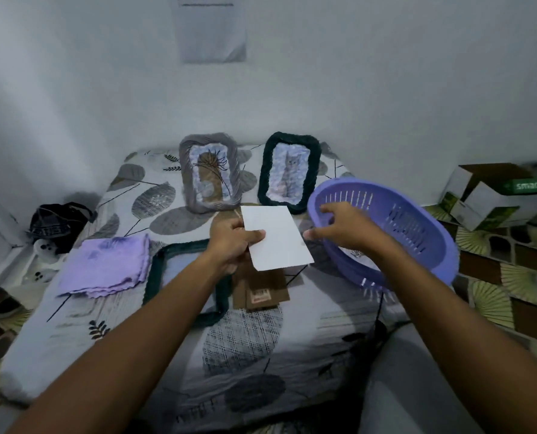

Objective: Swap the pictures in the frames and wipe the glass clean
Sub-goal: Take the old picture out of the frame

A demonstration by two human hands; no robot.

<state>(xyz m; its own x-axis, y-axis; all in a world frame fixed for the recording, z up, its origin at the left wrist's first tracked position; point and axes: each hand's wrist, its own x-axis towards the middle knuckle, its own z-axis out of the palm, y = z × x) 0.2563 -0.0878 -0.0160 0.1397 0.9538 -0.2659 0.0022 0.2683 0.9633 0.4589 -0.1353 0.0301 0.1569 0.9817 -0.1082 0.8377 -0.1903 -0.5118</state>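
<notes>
L hand (pixel 234 242) pinching white picture sheet (pixel 276 238), blank side up, above bed (pixel 245 339).
R hand (pixel 339 225) spread wide, empty, at 3 o'clock of sheet; dark frame (pixel 185 277) flat at 7 o'clock under L arm.

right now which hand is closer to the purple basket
Right. The right hand is open at the purple basket, reaching over its near rim. The left hand is off to the basket's left, pinching a white sheet.
</notes>
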